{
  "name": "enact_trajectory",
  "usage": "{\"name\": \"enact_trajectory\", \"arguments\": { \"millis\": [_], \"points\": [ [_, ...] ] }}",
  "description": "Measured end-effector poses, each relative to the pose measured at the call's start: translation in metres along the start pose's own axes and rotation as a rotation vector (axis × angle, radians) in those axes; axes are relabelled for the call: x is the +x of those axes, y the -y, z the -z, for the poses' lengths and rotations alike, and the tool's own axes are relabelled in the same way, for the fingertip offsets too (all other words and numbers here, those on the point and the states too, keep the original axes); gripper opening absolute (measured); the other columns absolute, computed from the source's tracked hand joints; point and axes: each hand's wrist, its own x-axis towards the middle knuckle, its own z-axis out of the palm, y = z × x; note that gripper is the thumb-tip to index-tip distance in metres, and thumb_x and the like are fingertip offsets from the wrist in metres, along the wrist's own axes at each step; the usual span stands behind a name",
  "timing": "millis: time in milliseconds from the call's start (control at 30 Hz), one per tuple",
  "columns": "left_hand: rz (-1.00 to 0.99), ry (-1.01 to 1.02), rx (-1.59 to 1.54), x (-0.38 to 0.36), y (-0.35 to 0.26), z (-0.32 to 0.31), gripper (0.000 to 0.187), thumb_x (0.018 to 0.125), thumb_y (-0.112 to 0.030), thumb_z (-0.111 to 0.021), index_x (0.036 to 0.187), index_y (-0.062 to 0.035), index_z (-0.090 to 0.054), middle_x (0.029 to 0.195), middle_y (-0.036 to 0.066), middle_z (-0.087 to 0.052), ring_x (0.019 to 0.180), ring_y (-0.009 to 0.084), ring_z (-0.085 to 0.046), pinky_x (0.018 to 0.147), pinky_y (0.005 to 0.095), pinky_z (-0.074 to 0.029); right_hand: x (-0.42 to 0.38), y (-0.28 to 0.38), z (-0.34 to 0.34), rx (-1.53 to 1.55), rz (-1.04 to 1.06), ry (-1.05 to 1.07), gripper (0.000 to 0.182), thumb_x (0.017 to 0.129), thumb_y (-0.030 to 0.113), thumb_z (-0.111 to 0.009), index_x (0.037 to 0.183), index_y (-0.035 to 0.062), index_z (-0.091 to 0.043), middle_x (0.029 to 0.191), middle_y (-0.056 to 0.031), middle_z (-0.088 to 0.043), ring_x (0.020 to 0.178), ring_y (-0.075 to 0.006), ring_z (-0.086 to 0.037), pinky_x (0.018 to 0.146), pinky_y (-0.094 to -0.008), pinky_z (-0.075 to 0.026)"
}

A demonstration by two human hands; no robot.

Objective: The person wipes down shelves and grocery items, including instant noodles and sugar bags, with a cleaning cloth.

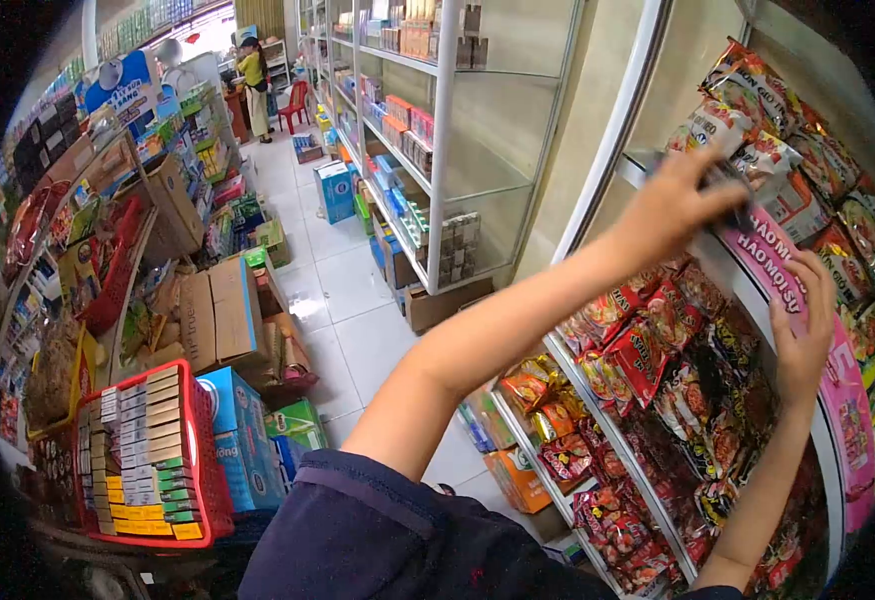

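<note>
My left hand (672, 205) reaches across to the left end of a shelf edge, its fingers around a small dark object (729, 198) blurred by motion; I cannot tell what kind it is. A pink printed shelf strip (769, 258) with white lettering runs along the front of that shelf, from near the dark object down to the lower right. Against the strip, farther along, rests my right hand (802, 325), thumb and fingers at its edge. Packets of instant noodles (757, 90) fill the shelf behind the strip.
Lower shelves hold red noodle packets (647, 340). At left stands a red basket (192, 450) of small boxes, beside a blue carton (247, 430) and a brown cardboard box (212, 310). A tiled aisle (327, 290) leads to a person (254, 85) near a red chair (295, 103).
</note>
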Motion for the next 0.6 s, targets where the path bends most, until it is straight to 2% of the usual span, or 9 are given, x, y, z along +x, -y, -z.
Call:
{"name": "enact_trajectory", "arguments": {
  "millis": [67, 133, 167, 200, 233, 400, 467, 533, 600],
  "points": [
    [0.231, 0.184, 0.186, -0.002, 0.025, 0.002, 0.057, 0.062, 0.007, -0.052, 0.114, -0.0129, -0.043, 0.114, 0.021, -0.042, 0.098, 0.0366, -0.046, 0.083, 0.039, -0.04, -0.006, -0.02, 0.012, -0.57, 0.042, -0.026, 0.024, 0.072, 0.011, -0.054, 0.093, 0.0022, -0.052, 0.103, -0.0119, -0.049, 0.102, -0.028, -0.044, 0.091, -0.0373, -0.03],
    [0.333, 0.206, 0.206, -0.006, 0.04, -0.004, 0.057, 0.062, 0.006, -0.052, 0.115, -0.0065, -0.036, 0.114, 0.021, -0.042, 0.095, 0.0381, -0.046, 0.083, 0.0407, -0.04, -0.014, -0.035, 0.014, -0.589, 0.036, -0.092, 0.018, 0.072, 0.007, -0.053, 0.09, 0.0019, -0.052, 0.098, -0.012, -0.049, 0.097, -0.03, -0.045, 0.089, -0.0379, -0.031],
    [0.263, 0.225, 0.287, -0.007, 0.045, -0.008, 0.052, 0.063, 0.004, -0.053, 0.111, -0.0029, -0.036, 0.113, 0.021, -0.043, 0.093, 0.0379, -0.047, 0.08, 0.0411, -0.041, -0.02, -0.045, 0.015, -0.618, 0.034, -0.069, 0.018, 0.071, 0.006, -0.054, 0.089, 0.0019, -0.052, 0.097, -0.0121, -0.048, 0.096, -0.0296, -0.045, 0.088, -0.0378, -0.031],
    [0.254, 0.238, 0.286, -0.008, 0.05, -0.013, 0.052, 0.063, 0.004, -0.053, 0.111, -0.0029, -0.036, 0.113, 0.021, -0.043, 0.093, 0.0379, -0.047, 0.08, 0.0411, -0.041, -0.024, -0.052, 0.014, -0.646, 0.032, -0.045, 0.018, 0.071, 0.005, -0.054, 0.088, 0.002, -0.052, 0.095, -0.0122, -0.048, 0.094, -0.0293, -0.045, 0.087, -0.0377, -0.032],
    [0.281, 0.251, 0.309, -0.005, 0.049, -0.014, 0.05, 0.063, 0.004, -0.053, 0.11, -0.0035, -0.037, 0.113, 0.021, -0.043, 0.092, 0.0374, -0.048, 0.078, 0.0408, -0.043, -0.023, -0.05, 0.013, -0.725, 0.127, -0.081, 0.015, 0.071, 0.004, -0.055, 0.086, 0.0023, -0.052, 0.093, -0.0123, -0.047, 0.091, -0.0295, -0.046, 0.084, -0.0379, -0.033],
    [0.39, 0.334, 0.434, 0.003, 0.059, -0.021, 0.043, 0.063, 0.0, -0.057, 0.104, -0.0062, -0.046, 0.103, 0.018, -0.047, 0.083, 0.0349, -0.052, 0.068, 0.0403, -0.047, -0.026, -0.055, 0.008, -0.656, 0.012, -0.156, 0.011, 0.073, 0.004, -0.055, 0.084, 0.0019, -0.052, 0.089, -0.0119, -0.048, 0.092, -0.0303, -0.047, 0.082, -0.0378, -0.036],
    [0.327, 0.417, 0.524, 0.004, 0.071, -0.026, 0.035, 0.064, -0.003, -0.058, 0.098, -0.0073, -0.051, 0.094, 0.017, -0.05, 0.077, 0.0337, -0.054, 0.063, 0.04, -0.047, -0.027, -0.058, 0.006, -0.778, 0.089, -0.152, 0.011, 0.074, 0.005, -0.054, 0.084, 0.0014, -0.052, 0.088, -0.0124, -0.049, 0.095, -0.0307, -0.047, 0.083, -0.0388, -0.035],
    [0.233, 0.442, 0.635, 0.007, 0.082, -0.036, 0.018, 0.065, -0.006, -0.057, 0.083, -0.0086, -0.056, 0.079, 0.014, -0.056, 0.07, 0.0312, -0.056, 0.059, 0.0385, -0.048, -0.029, -0.062, 0.005, -0.747, 0.074, -0.143, 0.011, 0.074, 0.004, -0.054, 0.085, 0.0012, -0.052, 0.087, -0.0131, -0.049, 0.097, -0.0312, -0.046, 0.084, -0.0402, -0.035],
    [0.207, 0.529, 0.665, 0.012, 0.091, -0.046, 0.011, 0.065, -0.008, -0.057, 0.076, -0.0096, -0.06, 0.075, 0.013, -0.057, 0.07, 0.0296, -0.057, 0.06, 0.037, -0.048, -0.029, -0.063, 0.005, -0.786, 0.094, -0.163, 0.012, 0.075, 0.004, -0.053, 0.086, 0.0008, -0.052, 0.087, -0.0132, -0.049, 0.1, -0.0316, -0.046, 0.085, -0.041, -0.035]
  ]
}}
